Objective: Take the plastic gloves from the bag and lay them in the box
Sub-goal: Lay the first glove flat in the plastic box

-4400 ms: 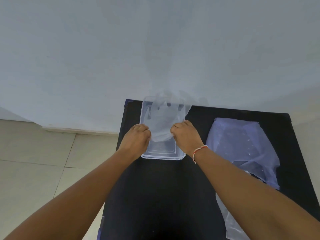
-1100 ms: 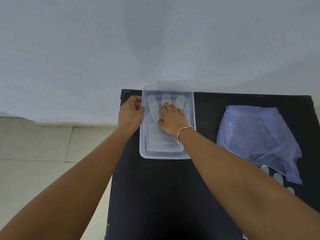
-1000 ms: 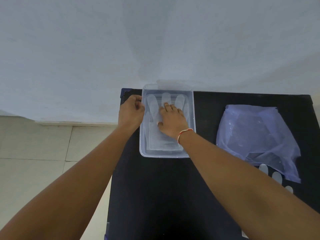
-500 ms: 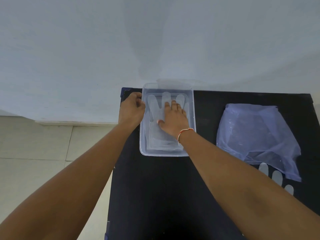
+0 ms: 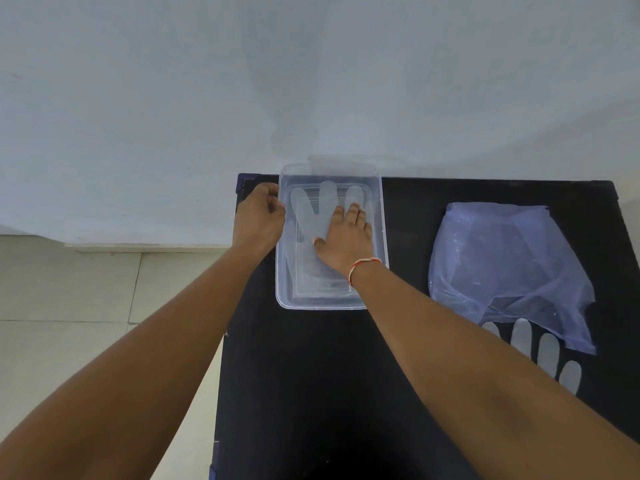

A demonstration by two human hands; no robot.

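Pressing glove (image 5: 313, 216) flat inside clear box (image 5: 380, 237).
Right hand (image 5: 346, 239) spread, palm down on glove; left hand (image 5: 259, 220) curled, gripping box's left rim. Bag (image 5: 509, 261) lies well right on table (image 5: 311, 375).

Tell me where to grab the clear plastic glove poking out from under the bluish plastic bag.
Probably pinch the exposed finger ends of the clear plastic glove, coming from the near side with the right hand. Its cuff is buried under the bluish plastic bag; only the fingers lie flat and free on the black table.
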